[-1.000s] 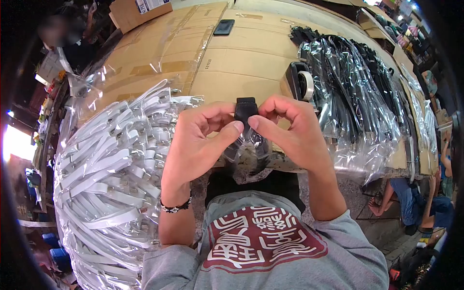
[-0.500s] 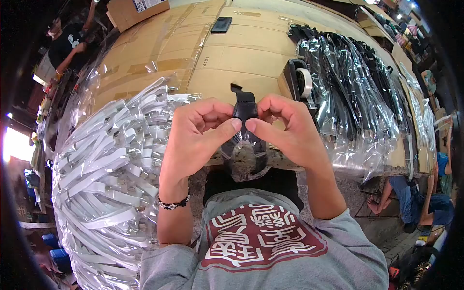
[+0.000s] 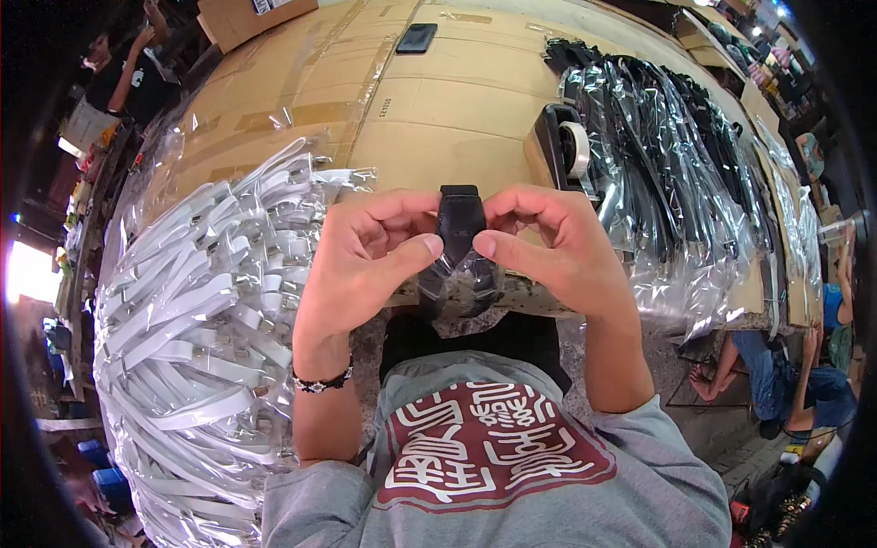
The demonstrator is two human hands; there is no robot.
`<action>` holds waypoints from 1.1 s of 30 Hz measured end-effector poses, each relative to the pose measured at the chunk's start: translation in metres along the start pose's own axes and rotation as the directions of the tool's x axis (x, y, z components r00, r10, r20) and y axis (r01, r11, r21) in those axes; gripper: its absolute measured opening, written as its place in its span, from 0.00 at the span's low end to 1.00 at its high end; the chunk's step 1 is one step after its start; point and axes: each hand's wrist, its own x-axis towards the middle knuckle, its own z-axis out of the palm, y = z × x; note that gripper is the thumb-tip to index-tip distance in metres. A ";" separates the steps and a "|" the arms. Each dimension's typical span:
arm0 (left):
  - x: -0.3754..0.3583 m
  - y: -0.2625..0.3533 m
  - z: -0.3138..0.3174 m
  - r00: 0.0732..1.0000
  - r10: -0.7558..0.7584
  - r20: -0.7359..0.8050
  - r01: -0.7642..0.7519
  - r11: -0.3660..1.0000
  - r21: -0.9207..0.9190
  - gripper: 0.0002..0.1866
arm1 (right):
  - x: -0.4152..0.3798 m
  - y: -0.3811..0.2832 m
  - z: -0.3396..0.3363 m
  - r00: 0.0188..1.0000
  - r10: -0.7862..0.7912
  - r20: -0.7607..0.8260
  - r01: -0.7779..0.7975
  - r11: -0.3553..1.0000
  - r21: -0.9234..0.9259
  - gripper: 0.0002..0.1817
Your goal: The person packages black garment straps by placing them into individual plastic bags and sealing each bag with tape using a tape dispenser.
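A black strap point(image 3: 459, 222) in a clear plastic sleeve point(image 3: 461, 283) is pinched between both my hands at the table's near edge. My left hand point(image 3: 365, 265) grips its left side with thumb and fingers. From the right, my right hand point(image 3: 548, 251) pinches the same strap. The sleeve's lower end hangs below my thumbs, over my lap.
A heap of white straps in clear sleeves point(image 3: 201, 310) lies at my left. Bagged black straps point(image 3: 667, 173) are spread at the right, with a tape dispenser point(image 3: 562, 146) beside them. A phone point(image 3: 417, 38) lies on the cardboard-covered table point(image 3: 438, 100). Other people are at the far left and at the lower right.
The small black tab sticking up from the strap half a second ago no longer shows. Both hands keep their pinch and have shifted slightly.
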 end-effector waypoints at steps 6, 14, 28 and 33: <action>-0.001 -0.002 -0.001 1.000 -0.016 0.016 0.016 1.000 -0.014 0.21 | 0.001 0.005 0.002 1.000 -0.015 -0.016 0.015 1.000 -0.003 0.08; 0.001 -0.004 -0.001 1.000 -0.005 -0.016 0.006 0.999 0.047 0.17 | 0.000 -0.001 0.008 1.000 -0.024 -0.019 0.022 0.998 -0.063 0.12; 0.001 -0.016 0.006 0.991 0.030 -0.127 -0.027 0.999 0.027 0.15 | 0.001 0.016 0.019 0.984 -0.023 -0.175 0.022 1.000 -0.009 0.08; -0.002 -0.017 0.009 0.991 -0.008 -0.133 0.003 0.999 -0.038 0.13 | 0.001 0.022 0.019 0.977 -0.061 -0.204 0.059 0.998 -0.014 0.08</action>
